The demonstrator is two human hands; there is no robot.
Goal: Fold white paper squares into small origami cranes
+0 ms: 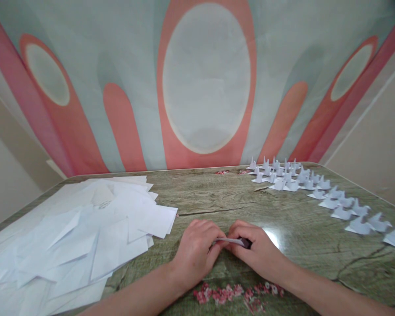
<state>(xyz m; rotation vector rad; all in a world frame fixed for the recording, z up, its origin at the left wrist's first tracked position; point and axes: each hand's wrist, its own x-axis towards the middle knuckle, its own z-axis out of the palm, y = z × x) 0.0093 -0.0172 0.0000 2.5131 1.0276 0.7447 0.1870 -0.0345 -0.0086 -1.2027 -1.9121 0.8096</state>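
Observation:
My left hand [197, 248] and my right hand [257, 246] meet over the middle of the table near its front. Between them is a small piece of folded white paper [228, 240], seen almost edge-on, with the fingers of both hands closed on it. A dark patch [245, 242] shows at its right end against my right hand; I cannot tell if it is shadow or another thing. My fingers hide most of the paper's shape.
A wide, loose pile of white paper sheets [112, 237] covers the left of the wood-patterned table [200, 193]. Along the right edge stand several folded white paper cranes [342, 210] in rows. Behind the table rises a patterned wall covering [207, 79].

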